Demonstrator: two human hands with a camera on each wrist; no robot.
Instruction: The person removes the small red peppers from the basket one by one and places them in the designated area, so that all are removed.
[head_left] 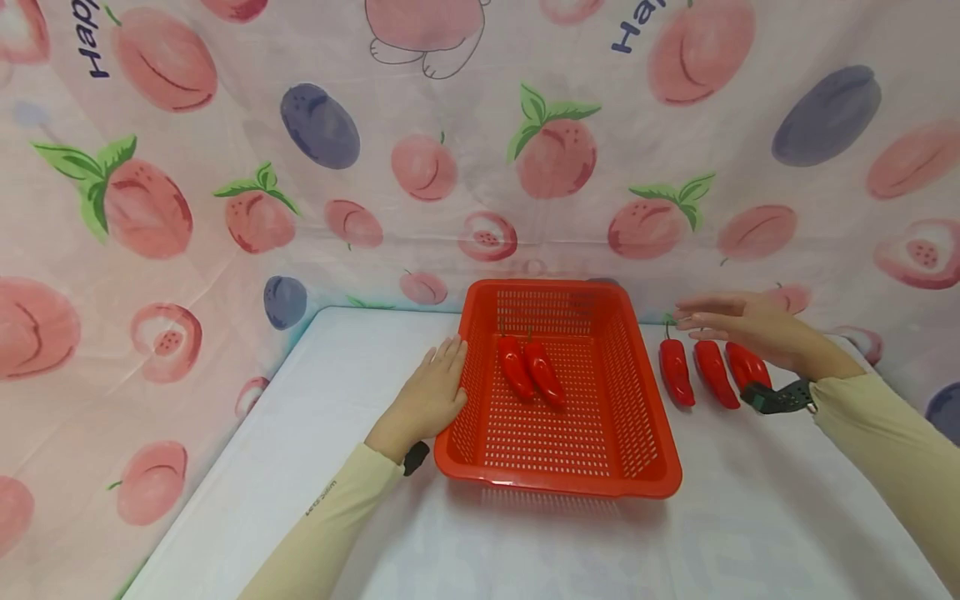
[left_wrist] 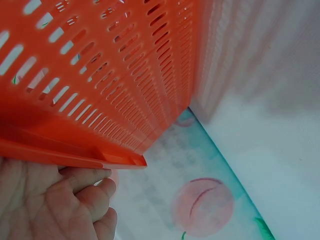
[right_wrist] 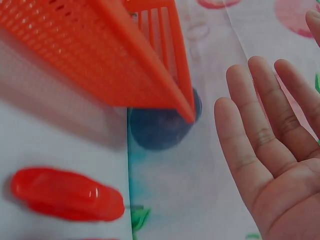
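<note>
A red plastic basket (head_left: 555,492) with slotted walls stands on the white table. Inside it, two red chili peppers (head_left: 514,367) lie side by side. My left hand (head_left: 427,396) rests against the basket's left rim, fingers extended; the left wrist view shows the palm (left_wrist: 55,205) just under the rim. Over three more red peppers (head_left: 677,372) to the right of the basket, my right hand (head_left: 757,327) hovers with nothing in it. Its fingers are spread in the right wrist view, apart from the nearest pepper (right_wrist: 67,194).
A fruit-printed cloth (head_left: 480,175) hangs behind and along the left of the white table (head_left: 337,383). The basket's far edge stands close to this cloth. The peppers on the right lie near the table's back edge.
</note>
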